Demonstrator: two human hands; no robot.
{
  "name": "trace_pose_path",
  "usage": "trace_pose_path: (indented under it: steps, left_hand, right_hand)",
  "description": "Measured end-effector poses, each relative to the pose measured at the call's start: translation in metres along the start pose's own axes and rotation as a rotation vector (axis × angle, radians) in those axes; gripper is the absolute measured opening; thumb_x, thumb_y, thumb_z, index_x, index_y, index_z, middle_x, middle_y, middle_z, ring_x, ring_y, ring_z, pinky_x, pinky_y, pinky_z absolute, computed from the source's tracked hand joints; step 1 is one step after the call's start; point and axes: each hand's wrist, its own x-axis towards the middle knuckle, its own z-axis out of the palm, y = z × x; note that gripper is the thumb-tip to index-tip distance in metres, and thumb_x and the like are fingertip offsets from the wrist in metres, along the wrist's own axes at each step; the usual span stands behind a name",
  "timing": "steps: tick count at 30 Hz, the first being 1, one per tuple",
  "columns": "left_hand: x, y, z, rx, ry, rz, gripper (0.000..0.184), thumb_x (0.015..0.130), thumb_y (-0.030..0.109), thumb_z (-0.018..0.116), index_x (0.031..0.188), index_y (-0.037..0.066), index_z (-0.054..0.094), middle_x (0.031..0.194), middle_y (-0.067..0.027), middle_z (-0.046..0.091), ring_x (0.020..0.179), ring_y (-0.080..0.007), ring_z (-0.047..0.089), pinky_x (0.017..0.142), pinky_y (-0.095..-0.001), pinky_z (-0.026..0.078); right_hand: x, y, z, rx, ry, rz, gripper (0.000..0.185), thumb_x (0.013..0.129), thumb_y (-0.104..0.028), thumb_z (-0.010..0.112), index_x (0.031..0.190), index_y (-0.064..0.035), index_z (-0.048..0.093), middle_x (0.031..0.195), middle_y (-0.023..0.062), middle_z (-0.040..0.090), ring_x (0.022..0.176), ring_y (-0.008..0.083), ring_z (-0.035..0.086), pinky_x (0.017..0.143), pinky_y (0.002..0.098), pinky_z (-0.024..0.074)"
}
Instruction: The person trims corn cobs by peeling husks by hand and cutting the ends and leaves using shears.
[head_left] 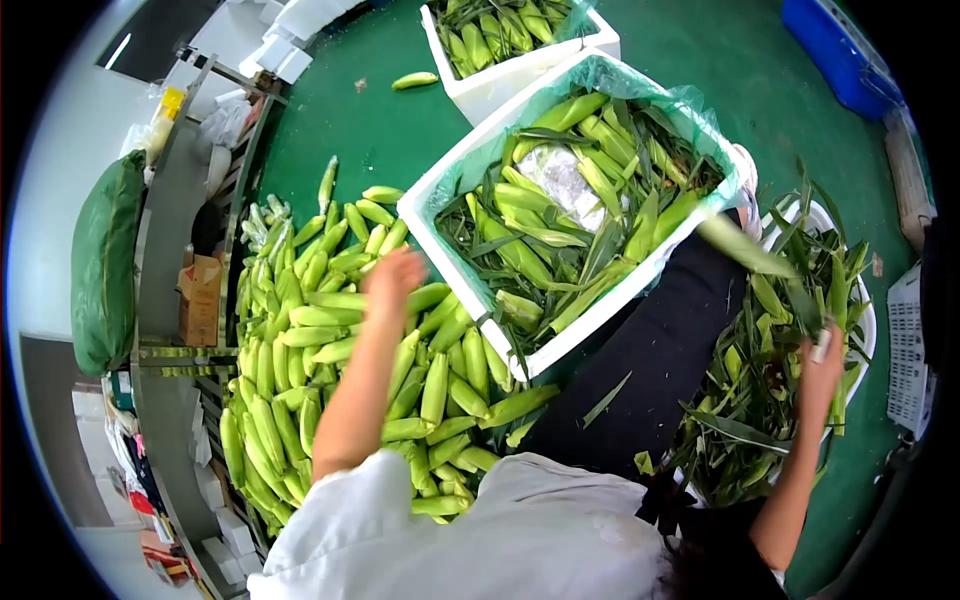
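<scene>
My left hand (395, 277) is over the heap of green corn ears (320, 330) on the floor, beside the left corner of a white foam box (480, 325). Motion smears its fingers, and no ear is clearly seen in them. My right hand (821, 368) is low over a white tub (866, 340) heaped with stripped husks and leaves (750, 370). Its fingers are closed around something small and whitish that I cannot make out. Just above it, a pale green, blurred ear or husk (745, 248) hangs between box and tub. The box, lined with green film, holds corn ears (515, 245) and loose leaves.
A second foam box (500, 85) of corn stands behind, with one loose ear (415, 80) beside it. Metal shelving (165, 280) and a green sack (108, 265) line the left. A blue crate (840, 55) and a white basket (908, 350) are at right.
</scene>
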Motion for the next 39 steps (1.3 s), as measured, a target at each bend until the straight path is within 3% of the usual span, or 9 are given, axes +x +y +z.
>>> trace_pose_path:
  steps: [3,4,5,10,18,25,28,30,39]
  left_hand:
    - [0.010,-0.072,0.158,0.102,0.105,-0.512,0.040,0.087,0.031,0.067,0.113,0.002,0.059,0.106,-0.0155,0.061,0.105,-0.0288,0.058,0.083,-0.0439,0.050]
    - [0.069,-0.152,0.178,0.053,0.048,-0.339,0.049,0.085,0.034,0.070,0.119,0.004,0.053,0.117,-0.0175,0.054,0.117,-0.0345,0.050,0.093,-0.0531,0.044]
    - [0.084,-0.157,0.215,0.189,0.460,-0.445,0.055,0.084,0.035,0.071,0.124,0.005,0.048,0.122,-0.0174,0.051,0.119,-0.0365,0.048,0.096,-0.0547,0.042]
    - [0.051,-0.149,0.231,0.572,0.848,-0.520,0.074,0.075,0.035,0.083,0.130,0.008,0.041,0.131,-0.0179,0.047,0.112,-0.0391,0.057,0.092,-0.0522,0.050]
    - [-0.038,-0.070,0.199,-0.235,-0.203,-0.449,0.040,0.090,0.034,0.064,0.113,0.003,0.057,0.100,-0.0136,0.064,0.086,-0.0315,0.063,0.078,-0.0453,0.055]
    - [-0.233,0.037,0.257,0.384,-1.017,0.048,0.085,0.071,0.020,0.078,0.144,0.008,0.036,0.103,-0.0137,0.061,0.075,-0.0208,0.064,0.064,-0.0332,0.054]
    - [-0.269,0.025,0.277,0.735,-1.196,0.614,0.091,0.072,0.013,0.074,0.151,0.006,0.030,0.122,-0.0129,0.060,0.104,-0.0199,0.061,0.092,-0.0320,0.049]
    - [-0.305,0.028,0.289,0.850,-1.281,0.522,0.090,0.074,0.011,0.074,0.151,0.005,0.030,0.129,-0.0142,0.059,0.115,-0.0195,0.057,0.100,-0.0318,0.044]
    - [-0.297,0.011,0.324,1.076,-1.674,0.400,0.102,0.074,0.018,0.080,0.155,0.009,0.019,0.128,-0.0214,0.060,0.115,-0.0263,0.061,0.101,-0.0346,0.045]
  right_hand:
    - [-0.005,0.084,-0.064,-0.261,0.042,0.171,0.048,0.088,-0.020,0.067,0.131,-0.0043,0.052,0.117,0.0177,0.063,0.104,0.0360,0.062,0.090,0.0395,0.0482]
    - [-0.016,0.096,-0.083,-0.278,0.065,0.200,0.049,0.089,-0.020,0.067,0.132,-0.0033,0.051,0.120,0.0176,0.061,0.107,0.0362,0.060,0.091,0.0389,0.0473]
    - [-0.031,0.111,-0.100,-0.383,0.096,0.131,0.051,0.091,-0.022,0.066,0.136,-0.0030,0.050,0.130,0.0156,0.057,0.111,0.0311,0.059,0.093,0.0373,0.0459]
    - [-0.134,0.063,-0.124,0.938,0.046,0.535,0.062,0.090,-0.022,0.066,0.142,0.0010,0.041,0.126,0.0133,0.058,0.103,0.0209,0.060,0.089,0.0332,0.0484]
    - [-0.225,-0.062,-0.080,1.753,-0.437,0.769,0.056,0.086,-0.028,0.061,0.132,0.0007,0.046,0.109,0.0136,0.061,0.103,0.0275,0.061,0.094,0.0450,0.0496]
    - [-0.174,-0.063,-0.084,1.105,-0.516,0.264,0.078,0.080,-0.024,0.077,0.143,0.0001,0.038,0.124,0.0125,0.053,0.117,0.0245,0.052,0.100,0.0358,0.0417]
    - [-0.139,-0.055,-0.101,0.634,-0.382,0.087,0.083,0.078,-0.033,0.077,0.142,0.0006,0.037,0.129,0.0207,0.049,0.124,0.0361,0.047,0.106,0.0427,0.0369]
    - [-0.129,-0.044,-0.108,0.472,-0.340,0.039,0.083,0.075,-0.034,0.078,0.139,0.0002,0.037,0.131,0.0225,0.047,0.123,0.0401,0.046,0.106,0.0460,0.0361]
    - [-0.170,0.019,-0.087,0.538,-0.433,0.229,0.029,0.076,-0.023,0.074,0.090,-0.0007,0.062,0.074,0.0083,0.066,0.061,0.0267,0.063,0.062,0.0351,0.0528]
